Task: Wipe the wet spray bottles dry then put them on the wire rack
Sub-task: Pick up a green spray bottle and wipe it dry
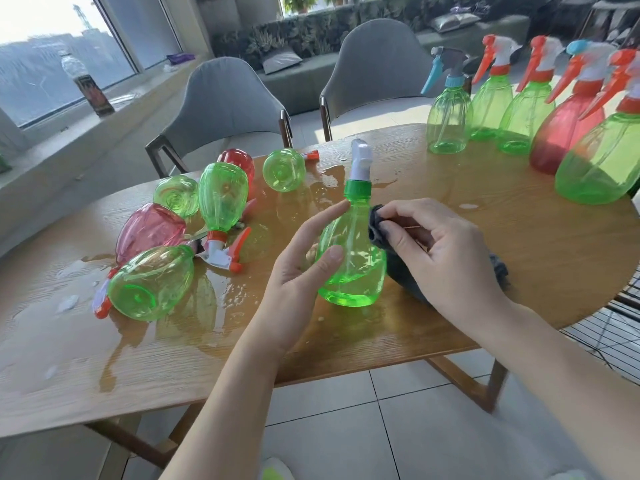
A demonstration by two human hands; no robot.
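Note:
A green spray bottle with a white head and green collar stands upright just above the wooden table. My left hand holds it, thumb on its belly and forefinger up along its neck. My right hand grips a dark grey cloth and presses it against the bottle's right side. Several wet green and red bottles lie on their sides in puddles at the left. A row of upright bottles stands at the far right. The wire rack shows below the table's right edge.
Water pools spread over the table's middle and left. Two grey chairs stand behind the table. A dark drink bottle stands on the window ledge at the left. Tiled floor lies below the table's near edge.

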